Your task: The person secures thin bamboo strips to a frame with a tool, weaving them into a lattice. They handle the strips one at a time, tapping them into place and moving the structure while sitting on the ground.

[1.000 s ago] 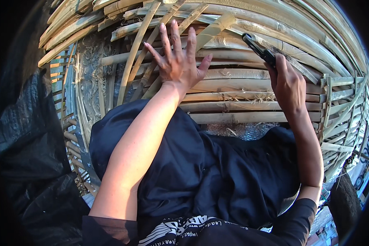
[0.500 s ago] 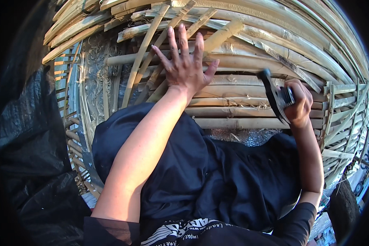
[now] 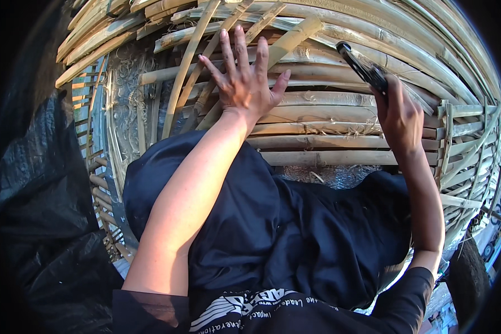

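Observation:
My left hand [image 3: 244, 78] lies with fingers spread over the thin bamboo strips [image 3: 197, 72] and the split bamboo slats [image 3: 328, 99] beneath them. It grips nothing. A short, broad bamboo piece [image 3: 300, 38] slants away beyond its thumb and fingers. Held above the slats on the right is a narrow, dark tool [image 3: 364, 68], its far end pointing up and left. My right hand [image 3: 399, 114] is closed around its near end. The tool's exact kind is hard to tell, since the fingers cover part of it.
A woven bamboo lattice [image 3: 467, 147] stands at the right. Dark plastic sheeting [image 3: 39, 222] hangs along the left. Curled shavings lie on a shiny surface [image 3: 129, 106] left of the slats. My legs in dark cloth [image 3: 295, 234] fill the near side.
My right hand has turned and risen slightly, swinging the tool's far end up and left. My left hand stays spread on the bamboo, while the whole view has shifted a little.

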{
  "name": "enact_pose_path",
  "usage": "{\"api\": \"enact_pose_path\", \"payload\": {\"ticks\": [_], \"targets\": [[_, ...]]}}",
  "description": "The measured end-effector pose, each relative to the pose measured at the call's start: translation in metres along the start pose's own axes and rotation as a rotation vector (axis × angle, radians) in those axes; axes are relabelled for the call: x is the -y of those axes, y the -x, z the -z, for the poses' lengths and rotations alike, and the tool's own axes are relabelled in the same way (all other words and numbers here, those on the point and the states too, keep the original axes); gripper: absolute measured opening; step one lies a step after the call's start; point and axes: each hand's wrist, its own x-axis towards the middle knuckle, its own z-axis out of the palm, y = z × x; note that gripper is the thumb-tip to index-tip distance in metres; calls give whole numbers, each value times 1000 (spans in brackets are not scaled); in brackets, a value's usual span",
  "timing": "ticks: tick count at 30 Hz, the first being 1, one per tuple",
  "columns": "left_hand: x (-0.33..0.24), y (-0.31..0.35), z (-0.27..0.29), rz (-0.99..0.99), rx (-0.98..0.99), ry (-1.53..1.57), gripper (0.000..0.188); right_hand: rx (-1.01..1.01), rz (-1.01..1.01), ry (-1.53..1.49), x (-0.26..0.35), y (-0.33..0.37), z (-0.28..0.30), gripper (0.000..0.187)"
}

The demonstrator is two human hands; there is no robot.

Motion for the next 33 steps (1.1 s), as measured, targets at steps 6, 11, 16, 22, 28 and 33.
{"api": "enact_pose_path", "payload": {"ticks": [6,11,16,22,28,33], "targets": [[1,-12,-5,-16,-15,-61,74,-253,541,-238,-15,11,17,43],[0,-13,-1,-5,-18,-38,73,-317,523,-241,-19,2,15,41],[-3,-13,0,1,-9,5,73,41,101,91,-30,-1,-3,35],[1,-12,-4,-9,-46,-39,72,-253,467,-290,-21,10,29,45],[-2,-15,-2,-17,-57,-24,72,-265,469,-262,-19,2,12,36],[1,-13,0,6,-13,21,74,-22,137,43,-20,-1,5,34]]}}
